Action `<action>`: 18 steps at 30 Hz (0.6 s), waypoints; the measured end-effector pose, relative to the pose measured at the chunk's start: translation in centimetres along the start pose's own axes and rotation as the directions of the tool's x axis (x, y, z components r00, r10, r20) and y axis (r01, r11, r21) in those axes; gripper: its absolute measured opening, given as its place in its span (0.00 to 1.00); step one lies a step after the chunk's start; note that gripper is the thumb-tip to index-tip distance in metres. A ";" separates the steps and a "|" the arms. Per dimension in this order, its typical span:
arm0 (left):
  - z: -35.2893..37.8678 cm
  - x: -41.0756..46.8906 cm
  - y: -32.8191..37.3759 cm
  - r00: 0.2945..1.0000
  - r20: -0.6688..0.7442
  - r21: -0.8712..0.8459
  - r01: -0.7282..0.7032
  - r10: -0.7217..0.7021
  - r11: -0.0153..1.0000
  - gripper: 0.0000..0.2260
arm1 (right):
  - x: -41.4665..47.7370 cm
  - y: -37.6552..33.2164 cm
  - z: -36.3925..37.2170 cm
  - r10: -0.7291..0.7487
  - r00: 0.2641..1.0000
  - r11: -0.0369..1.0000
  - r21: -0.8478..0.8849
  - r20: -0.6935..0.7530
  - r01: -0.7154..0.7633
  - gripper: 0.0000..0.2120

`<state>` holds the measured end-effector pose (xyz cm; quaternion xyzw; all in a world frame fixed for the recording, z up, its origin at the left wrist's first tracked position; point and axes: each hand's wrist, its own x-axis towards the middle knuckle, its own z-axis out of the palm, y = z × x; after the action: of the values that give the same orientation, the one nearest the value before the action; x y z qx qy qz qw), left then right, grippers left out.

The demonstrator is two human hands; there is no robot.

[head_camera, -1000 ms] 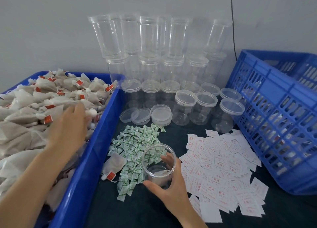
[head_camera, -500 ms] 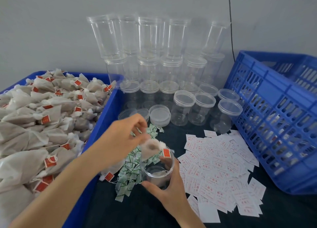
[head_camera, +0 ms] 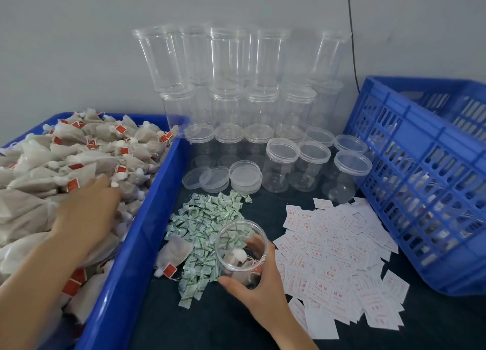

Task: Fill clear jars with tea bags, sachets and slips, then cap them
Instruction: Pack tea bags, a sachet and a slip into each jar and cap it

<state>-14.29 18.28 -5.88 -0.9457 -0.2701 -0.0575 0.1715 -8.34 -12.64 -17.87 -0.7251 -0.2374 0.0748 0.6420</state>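
My right hand [head_camera: 259,288] grips an open clear jar [head_camera: 228,240] standing on the dark table, thumb at its front and fingers behind it. A tea bag [head_camera: 238,256] with a cotton ball lies inside the jar. My left hand [head_camera: 86,215] rests on the heap of tea bags [head_camera: 79,152] in the blue bin [head_camera: 147,218] at the left, its fingers stretched toward a red-tagged bag and its fingertips partly buried. Green sachets [head_camera: 210,213] are piled just left of and behind the jar. White slips [head_camera: 336,249] lie spread to its right.
One loose tea bag [head_camera: 175,252] lies on the table beside the bin. Loose lids [head_camera: 244,174] sit behind the sachets. Capped empty jars [head_camera: 281,163] stand behind those, with more jars [head_camera: 236,86] stacked against the wall. A blue slotted crate [head_camera: 420,178] stands at the right.
My left hand carried a tea bag from the bin to the jar, let it fall in, and moved back onto the heap. My right hand kept hold of the jar.
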 end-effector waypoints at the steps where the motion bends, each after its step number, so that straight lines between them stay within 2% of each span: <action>1: 0.2 0.2 -0.3 1.000 0.002 -0.011 0.001 -0.001 1.000 0.13 | 0.0 0.0 0.0 0.000 1.000 1.000 0.002 0.000 0.000 0.41; 3: 0.4 0.8 -0.6 1.000 0.019 -0.117 0.014 -0.012 0.993 0.14 | 0.0 0.0 0.0 0.000 1.000 1.000 0.002 -0.002 0.000 0.41; 6: 0.6 1.1 -1.0 0.995 0.021 -0.307 0.095 -0.093 0.947 0.08 | 0.0 0.0 0.1 0.002 1.000 1.000 0.003 -0.005 -0.002 0.42; 9: 1.2 0.8 -1.7 0.994 0.001 -0.139 0.112 -0.113 0.984 0.20 | 0.1 0.2 0.1 -0.005 1.000 1.000 -0.010 -0.009 0.005 0.42; 11: 1.0 0.5 -1.7 0.997 0.013 -0.014 0.080 -0.079 0.997 0.18 | 0.1 0.3 0.1 -0.011 1.000 1.000 -0.009 -0.009 0.011 0.42; 13: 0.4 0.4 -1.5 0.997 -0.009 -0.009 0.075 -0.075 0.997 0.16 | 0.0 0.3 0.1 -0.009 1.000 1.000 -0.004 -0.008 0.009 0.42; 15: -0.2 0.3 -1.3 0.994 -0.086 -0.114 0.051 -0.061 0.992 0.14 | 0.0 0.3 0.1 -0.011 1.000 1.000 -0.009 -0.011 0.011 0.42; 18: -1.1 -0.4 -0.4 0.953 -0.291 -0.362 -0.029 -0.084 0.932 0.12 | 0.0 0.3 0.1 -0.014 1.000 1.000 -0.018 -0.012 0.014 0.43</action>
<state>-14.83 18.02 -4.77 -0.9371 -0.2387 -0.2524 0.0328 -8.29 -12.53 -18.14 -0.7295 -0.2394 0.0640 0.6375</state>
